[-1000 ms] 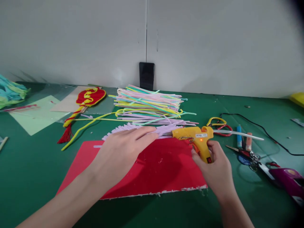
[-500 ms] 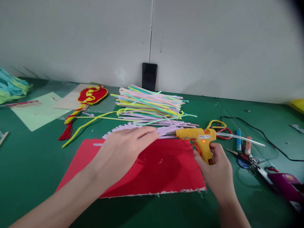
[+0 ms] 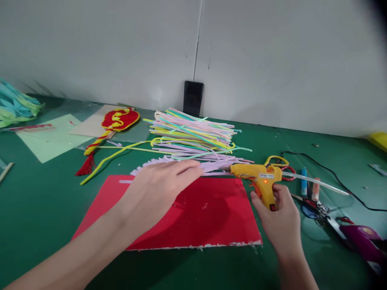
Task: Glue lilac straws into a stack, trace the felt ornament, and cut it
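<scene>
My left hand [image 3: 157, 191] reaches over the far edge of a red board [image 3: 217, 217]. Its fingers are bent together on a row of lilac pipe cleaners [image 3: 214, 164]; the fingertips are partly hidden. My right hand [image 3: 281, 217] is wrapped round the handle of a yellow hot glue gun [image 3: 252, 170], with the thumb near its orange trigger. The nozzle points left at the right end of the lilac pipe cleaners, and an orange light glows on the body. A clear glue stick [image 3: 317, 181] sticks out of its back.
Behind lies a pile of pastel pipe cleaners [image 3: 193, 129], with a phone [image 3: 193, 98] leaning on the wall. A red and yellow fan-shaped ornament [image 3: 128, 121] lies left. Scissors [image 3: 276, 161], glue-stick-like tubes [image 3: 304, 182], keys [image 3: 322, 209] and a purple tool [image 3: 361, 237] lie right.
The glue gun has shifted slightly to the right, its nozzle a little farther from my left fingers. My left hand stays on the lilac pipe cleaners. The view has tilted slightly.
</scene>
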A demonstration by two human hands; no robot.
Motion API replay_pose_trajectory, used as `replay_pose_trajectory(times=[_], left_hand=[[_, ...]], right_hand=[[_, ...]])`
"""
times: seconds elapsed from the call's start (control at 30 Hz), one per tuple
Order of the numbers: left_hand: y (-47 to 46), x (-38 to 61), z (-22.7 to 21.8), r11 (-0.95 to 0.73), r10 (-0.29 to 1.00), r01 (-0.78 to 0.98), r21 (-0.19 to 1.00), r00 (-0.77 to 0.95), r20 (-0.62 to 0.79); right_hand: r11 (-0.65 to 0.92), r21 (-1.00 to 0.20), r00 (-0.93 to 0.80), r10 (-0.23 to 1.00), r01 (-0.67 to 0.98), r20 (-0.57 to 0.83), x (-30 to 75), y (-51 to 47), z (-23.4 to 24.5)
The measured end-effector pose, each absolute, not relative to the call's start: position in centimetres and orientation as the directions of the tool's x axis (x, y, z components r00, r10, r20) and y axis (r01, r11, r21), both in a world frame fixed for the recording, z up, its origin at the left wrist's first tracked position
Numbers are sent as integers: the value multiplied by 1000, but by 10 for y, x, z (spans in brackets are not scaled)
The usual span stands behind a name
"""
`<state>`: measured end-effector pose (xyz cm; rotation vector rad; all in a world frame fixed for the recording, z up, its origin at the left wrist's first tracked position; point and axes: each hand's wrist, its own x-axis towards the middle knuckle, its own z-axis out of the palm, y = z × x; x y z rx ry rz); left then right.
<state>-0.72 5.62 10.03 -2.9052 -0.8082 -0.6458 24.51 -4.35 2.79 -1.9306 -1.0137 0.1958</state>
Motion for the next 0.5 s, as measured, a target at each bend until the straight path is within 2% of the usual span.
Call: replay_pose_trajectory(times=[0.5], left_hand=[[56, -6, 101, -861, 478, 508, 40, 778, 408]], right_hand=[[-243, -792, 656, 714, 560, 245, 245, -43, 29]])
